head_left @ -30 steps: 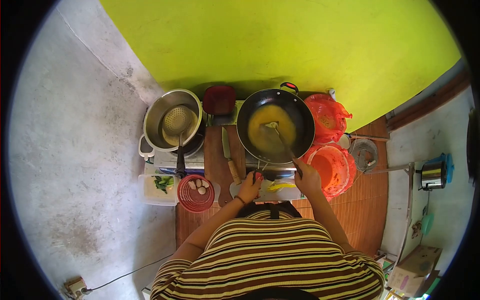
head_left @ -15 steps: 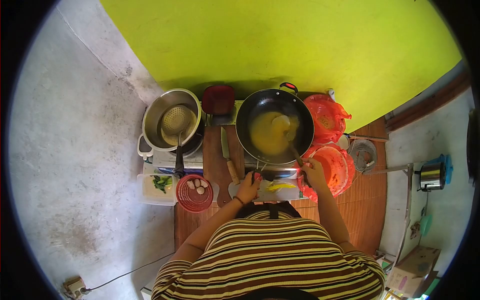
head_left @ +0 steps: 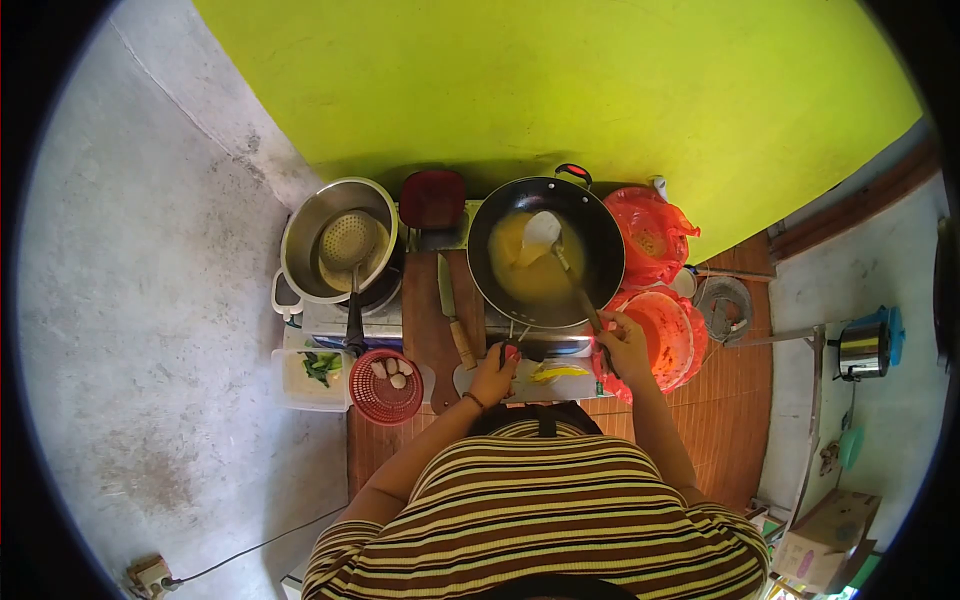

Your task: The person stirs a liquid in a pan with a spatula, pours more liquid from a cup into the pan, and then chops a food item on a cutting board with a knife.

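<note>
A black wok stands on the stove with a cloudy yellow liquid in its bottom. My left hand is closed around the wok's near handle, whose red part shows by the fingers. With my right hand I grip the long handle of a spatula. Its pale blade is tilted up and largely visible over the liquid, with some yellow on it. Left of the wok, a knife with a wooden handle lies on a wooden cutting board.
At the left are a steel pot holding a skimmer, a tub with green leaves, and a red basket with several pale pieces. Right of the wok sit two containers lined with red plastic. A green wall rises behind.
The spatula's blade has come up out of the yellow liquid and moved away from me, and more of it shows. My left hand stays on the wok's handle.
</note>
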The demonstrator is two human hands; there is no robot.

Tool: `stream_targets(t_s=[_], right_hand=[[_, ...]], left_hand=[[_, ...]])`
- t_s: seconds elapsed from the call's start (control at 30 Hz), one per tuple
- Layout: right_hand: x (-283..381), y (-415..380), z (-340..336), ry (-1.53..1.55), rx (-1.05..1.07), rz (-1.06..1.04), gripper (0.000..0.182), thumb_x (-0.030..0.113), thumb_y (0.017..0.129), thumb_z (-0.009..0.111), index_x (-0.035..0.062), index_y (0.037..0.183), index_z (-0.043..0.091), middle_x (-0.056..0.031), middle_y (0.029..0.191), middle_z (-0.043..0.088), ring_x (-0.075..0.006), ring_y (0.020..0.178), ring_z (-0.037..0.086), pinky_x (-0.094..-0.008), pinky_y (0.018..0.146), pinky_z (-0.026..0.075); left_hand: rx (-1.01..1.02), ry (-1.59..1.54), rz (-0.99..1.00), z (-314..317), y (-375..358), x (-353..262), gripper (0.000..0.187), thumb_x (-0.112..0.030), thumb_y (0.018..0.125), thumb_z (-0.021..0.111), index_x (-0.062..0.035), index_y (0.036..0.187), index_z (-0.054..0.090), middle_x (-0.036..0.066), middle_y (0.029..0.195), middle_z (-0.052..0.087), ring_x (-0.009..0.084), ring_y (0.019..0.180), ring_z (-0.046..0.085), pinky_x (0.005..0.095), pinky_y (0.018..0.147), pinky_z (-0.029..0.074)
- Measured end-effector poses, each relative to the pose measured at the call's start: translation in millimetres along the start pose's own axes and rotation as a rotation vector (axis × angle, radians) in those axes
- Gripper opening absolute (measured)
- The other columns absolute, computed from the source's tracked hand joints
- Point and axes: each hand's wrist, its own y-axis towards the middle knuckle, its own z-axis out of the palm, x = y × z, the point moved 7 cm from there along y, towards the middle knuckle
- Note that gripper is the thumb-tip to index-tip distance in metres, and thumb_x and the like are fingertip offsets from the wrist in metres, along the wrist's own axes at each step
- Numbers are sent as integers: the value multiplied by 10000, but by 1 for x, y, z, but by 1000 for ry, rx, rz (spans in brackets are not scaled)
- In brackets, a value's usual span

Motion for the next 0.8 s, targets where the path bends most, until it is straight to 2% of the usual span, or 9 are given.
stream_targets(t_s=[0.07, 0.17, 0.27, 0.37, 0.47, 0.57, 0.67, 0.8], right_hand=[[11, -1, -6, -155, -103, -56, 324, 62, 814, 543, 3, 1132, 540, -99, 608, 578, -151, 361, 511, -270, 327, 380], [1, 8, -25, -579, -249, -367, 329, 58, 795, 537, -22, 1114, 545, -123, 634, 596, -167, 380, 533, -296, 351, 407], [9, 2, -27, -720, -271, -357, 332, 55, 788, 529, -34, 1107, 543, -145, 633, 602, -181, 386, 545, -315, 365, 425], [9, -9, -20, -361, -161, -15, 334, 62, 788, 528, -27, 1110, 540, -144, 605, 597, -183, 378, 545, -307, 356, 421], [2, -12, -12, -196, -65, 95, 340, 63, 799, 521, -11, 1131, 529, -129, 577, 586, -175, 355, 525, -289, 332, 403], [-21, -9, -6, 101, 24, 221, 343, 46, 814, 506, 3, 1155, 511, -116, 575, 584, -159, 335, 499, -265, 308, 376], [-25, -12, 0, 255, 83, 296, 336, 36, 828, 492, 8, 1164, 506, -113, 579, 581, -148, 323, 478, -255, 294, 355], [-23, -17, 8, 271, 112, 250, 339, 31, 829, 496, 13, 1168, 508, -108, 584, 577, -140, 322, 475, -243, 290, 340]], left_hand=[[0, -1, 10, 0, 1, 2, 411, -231, 932, 471, -20, 1262, 347, 60, 725, 520, 127, 436, 507, 262, 415, 440], [1, -8, 7, 0, 1, 0, 423, -234, 931, 473, -11, 1264, 339, 61, 720, 521, 127, 432, 507, 263, 416, 441], [-9, -6, -4, 0, 0, 0, 437, -232, 929, 478, -7, 1272, 329, 62, 721, 524, 125, 432, 508, 264, 417, 441], [-14, 0, -33, 0, 1, 4, 475, -229, 926, 482, -7, 1306, 303, 68, 731, 533, 125, 437, 513, 264, 417, 442], [8, -5, -40, 0, 3, 6, 515, -225, 922, 484, -10, 1340, 273, 76, 742, 541, 126, 442, 518, 263, 418, 443], [-7, 0, -37, 0, 5, 12, 529, -224, 920, 483, -12, 1352, 261, 80, 749, 544, 127, 444, 517, 261, 418, 441], [-12, 8, -40, 0, 5, 11, 522, -223, 920, 482, -10, 1346, 267, 78, 752, 542, 127, 444, 514, 262, 418, 440], [8, 2, -38, 2, 4, 8, 487, -222, 923, 478, -18, 1324, 293, 75, 754, 540, 128, 446, 515, 264, 418, 438]])
